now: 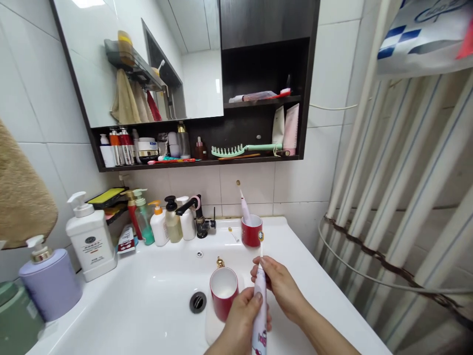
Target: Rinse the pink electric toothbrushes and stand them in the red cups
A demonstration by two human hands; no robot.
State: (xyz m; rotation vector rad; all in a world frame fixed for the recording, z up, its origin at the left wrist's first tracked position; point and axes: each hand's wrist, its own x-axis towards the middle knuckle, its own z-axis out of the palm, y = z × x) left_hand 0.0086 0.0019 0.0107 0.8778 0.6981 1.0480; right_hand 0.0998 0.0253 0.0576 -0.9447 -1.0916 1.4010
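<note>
A pale pink electric toothbrush [260, 305] with a printed handle stands nearly upright in front of me. My left hand [242, 315] is wrapped round its handle. Higher up, the fingers of my right hand [281, 283] pinch the toothbrush at its neck, just under the bristle head. Left of my hands, a red cup [224, 308] with a white inside rests on a white base at the basin's right side. Behind, on the sink ledge, another red cup [252, 235] holds a second pink electric toothbrush [245, 207]. A small loose brush head [234, 234] lies beside that cup.
The white basin [155, 305] has a dark drain [198, 302] and a black faucet [199, 217]. Pump bottles, including a white one [90, 241], line the left ledge. A dark mirror cabinet [266, 64] hangs above. White pipes [369, 172] run along the right.
</note>
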